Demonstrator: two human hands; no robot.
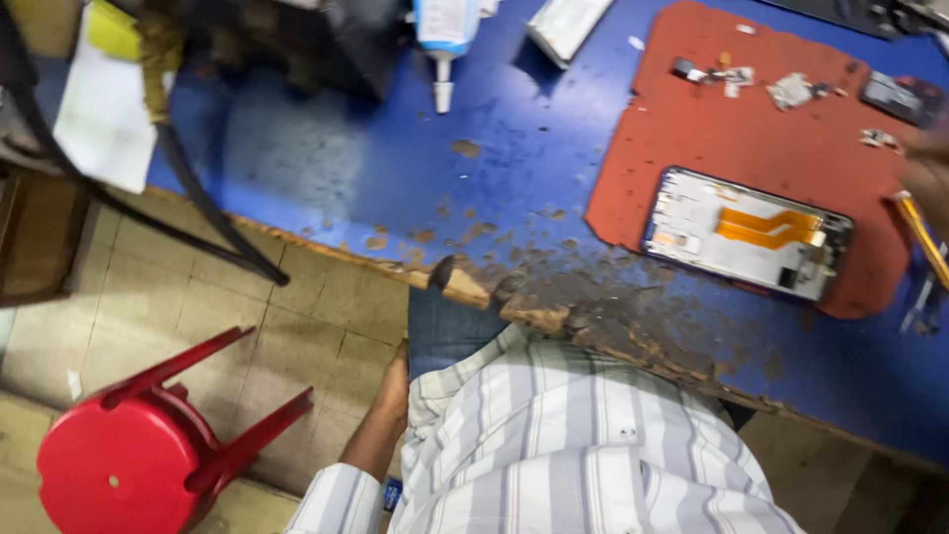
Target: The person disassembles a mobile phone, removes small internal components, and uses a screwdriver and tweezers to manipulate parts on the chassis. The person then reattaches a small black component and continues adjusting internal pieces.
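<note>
Opened phone with orange flex cable (pixel 748 233) lies on the red rubber mat (pixel 692 119). I see right hand (pixel 927 173) blurred beside a yellow tool (pixel 921 235), grip unclear; left hand (pixel 393 388) hangs below the blue table (pixel 395 158), mostly hidden.

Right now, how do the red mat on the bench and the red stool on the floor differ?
The red mat lies flat on the blue bench; the red stool lies tipped over on the tiled floor, legs pointing sideways. The mat carries an opened phone and small loose parts; the stool carries nothing. The mat is a duller orange-red, the stool a bright glossy red. Neither is touched by a hand.
</note>
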